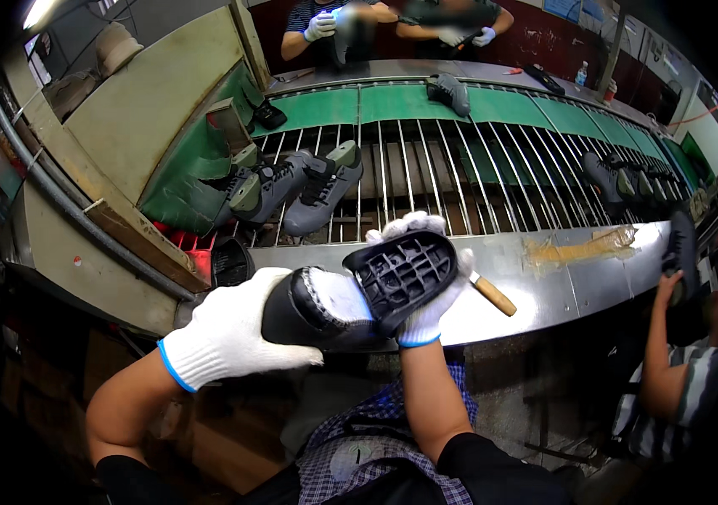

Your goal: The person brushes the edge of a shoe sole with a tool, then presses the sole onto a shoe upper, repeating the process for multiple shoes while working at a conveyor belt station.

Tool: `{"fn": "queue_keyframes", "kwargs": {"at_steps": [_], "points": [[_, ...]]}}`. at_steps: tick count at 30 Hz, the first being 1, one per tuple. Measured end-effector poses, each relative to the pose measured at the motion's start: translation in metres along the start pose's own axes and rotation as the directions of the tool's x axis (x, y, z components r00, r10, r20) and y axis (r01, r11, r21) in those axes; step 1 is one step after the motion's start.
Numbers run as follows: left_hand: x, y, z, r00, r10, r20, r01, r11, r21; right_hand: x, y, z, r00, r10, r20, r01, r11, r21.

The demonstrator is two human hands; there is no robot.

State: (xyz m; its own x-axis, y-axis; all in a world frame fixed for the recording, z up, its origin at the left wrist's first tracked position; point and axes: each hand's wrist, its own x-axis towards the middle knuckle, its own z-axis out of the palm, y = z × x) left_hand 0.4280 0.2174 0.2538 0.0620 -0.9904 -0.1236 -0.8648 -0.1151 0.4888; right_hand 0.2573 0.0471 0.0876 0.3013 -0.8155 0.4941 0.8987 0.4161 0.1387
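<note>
A dark shoe upper [291,316] is held bottom side up in front of me, its pale underside and stitched edge showing. My left hand [228,332], in a white knitted glove, grips it from the left, thumb underneath. A black rubber sole [407,276] with a raised grid on its inner face lies against the upper's right part. Around that sole my gloved right hand [432,311] is closed, fingertips over its far edge. Whether sole and upper are joined where they meet, I cannot tell. Just right of my right hand, a wooden-handled tool [493,296] rests on the metal ledge.
Beyond the metal ledge [502,290] runs a rack of metal rods [409,181]. Grey shoes [325,194] stand on it at left, more shoes [607,181] at right, one shoe [450,94] on green sheeting. Two people work opposite; another person at right holds a shoe [680,252].
</note>
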Motion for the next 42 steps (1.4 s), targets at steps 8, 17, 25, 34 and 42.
{"fn": "queue_keyframes", "kwargs": {"at_steps": [8, 17, 25, 34, 42], "points": [[0.048, 0.067, -0.021, 0.974, -0.057, 0.219, -0.003, 0.965, 0.264, 0.039, -0.03, 0.083, 0.884, 0.459, -0.087, -0.241, 0.288, -0.927], [0.065, 0.087, -0.007, 0.96, 0.218, 0.176, -0.252, 0.947, 0.201, 0.017, -0.059, 0.1, 0.953, 0.289, -0.095, -0.192, 0.332, -0.923], [0.106, 0.092, -0.003, 0.931, 0.323, 0.169, -0.354, 0.912, 0.21, 0.066, -0.081, 0.14, 0.873, 0.446, -0.199, 0.099, -0.561, -0.822], [0.103, -0.002, 0.002, 0.957, -0.041, -0.286, 0.035, 0.999, -0.029, 0.027, -0.13, 0.051, 0.899, 0.318, -0.302, 0.161, -0.88, -0.446], [-0.044, -0.138, 0.096, 0.843, -0.537, -0.029, 0.46, 0.747, -0.48, -0.077, -0.243, 0.015, 0.861, 0.21, -0.464, 0.178, -0.978, -0.112]]}}
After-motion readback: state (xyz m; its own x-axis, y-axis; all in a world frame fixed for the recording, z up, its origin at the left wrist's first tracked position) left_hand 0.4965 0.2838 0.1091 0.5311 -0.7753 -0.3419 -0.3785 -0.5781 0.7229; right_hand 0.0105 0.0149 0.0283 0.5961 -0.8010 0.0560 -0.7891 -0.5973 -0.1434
